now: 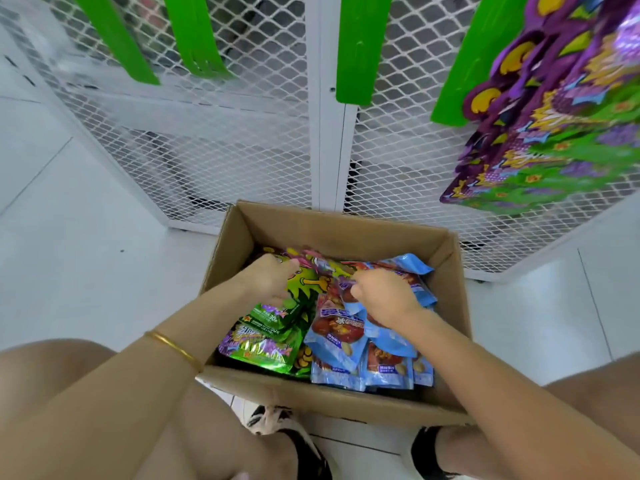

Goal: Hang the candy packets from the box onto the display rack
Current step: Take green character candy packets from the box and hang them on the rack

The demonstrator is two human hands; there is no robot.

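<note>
– where are your fingers?
– both in the box (346, 225). my left hand (273, 276) curls round a green packet (306, 289). my right hand (384, 293) is curled over the blue packets (346, 355), fingertips tucked under, so i can't tell its grip.
– and the rack?
– hung packets (561, 126) up beyond my right fingers, blurred and cut off.

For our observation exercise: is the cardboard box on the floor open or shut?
Open: no flaps cover the box; the left hand and right hand reach inside among green packets and blue packets.
</note>
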